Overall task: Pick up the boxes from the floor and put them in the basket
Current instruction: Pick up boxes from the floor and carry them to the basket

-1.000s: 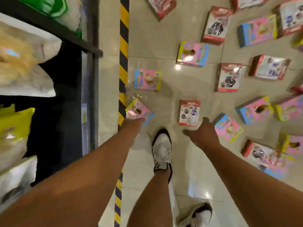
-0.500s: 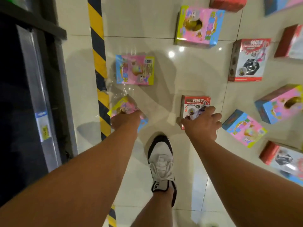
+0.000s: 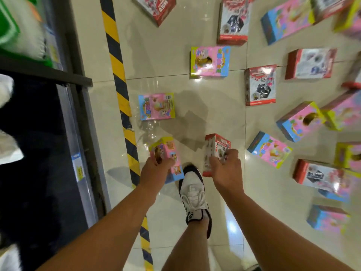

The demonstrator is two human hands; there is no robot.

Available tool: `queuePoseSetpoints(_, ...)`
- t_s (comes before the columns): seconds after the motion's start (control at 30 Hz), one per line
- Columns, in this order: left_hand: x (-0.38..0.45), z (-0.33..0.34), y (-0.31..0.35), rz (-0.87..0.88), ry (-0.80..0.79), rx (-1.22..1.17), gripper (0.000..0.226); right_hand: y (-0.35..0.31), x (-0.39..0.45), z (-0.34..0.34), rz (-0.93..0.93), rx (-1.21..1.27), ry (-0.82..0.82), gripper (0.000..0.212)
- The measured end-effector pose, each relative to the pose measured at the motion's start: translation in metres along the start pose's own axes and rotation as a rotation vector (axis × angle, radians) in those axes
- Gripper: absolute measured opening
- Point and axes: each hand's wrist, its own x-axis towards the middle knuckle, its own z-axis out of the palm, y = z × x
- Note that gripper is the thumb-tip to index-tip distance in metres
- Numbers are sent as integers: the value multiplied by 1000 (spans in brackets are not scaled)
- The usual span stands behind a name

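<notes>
My left hand covers the near end of the pink box it grips, and my right hand hides the lower front of the red box. At 3 o'clock, boxes smear into blur at the edge. At 9 o'clock, the shelf goods are unreadable.

Left hand grips pink box; right hand grips red-and-white box. White sneaker between arms. More boxes scattered on tile floor; yellow-black striped tape beside dark shelf.
</notes>
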Motion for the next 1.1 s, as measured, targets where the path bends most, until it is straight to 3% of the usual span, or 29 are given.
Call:
queuePoseSetpoints(0.1, -69, -6, 11, 25, -84, 4, 9, -2, -59, -43, 98, 124, -105, 28)
queuePoseSetpoints(0.23, -162, -26, 29, 116, -135, 123, 6, -12, -135, -116, 215, 220, -304, 14)
queuePoseSetpoints(0.37, -239, -47, 31, 171, -139, 283, 31, -13, -192, -197, 229, 292, -388, 14)
queuePoseSetpoints(0.47, -299, -54, 30, 181, -156, 325, 55, 2, -237, -251, 269, 388, -430, 26)
queuePoseSetpoints(0.6, -377, -53, 18, 241, -120, 412, 19, 42, -298, -312, 269, 517, -384, 29)
queuePoseSetpoints(0.7, -427, -52, 4, 316, -91, 474, 33, 80, -347, -354, 312, 585, -317, 31)
queuePoseSetpoints(0.87, -523, -32, -8, 437, -95, 635, 35, 133, -432, -421, 344, 692, -246, 37)
queuePoseSetpoints(1.1, -584, -27, -16, 503, -195, 837, 92, 184, -511, -489, 280, 731, -236, 44)
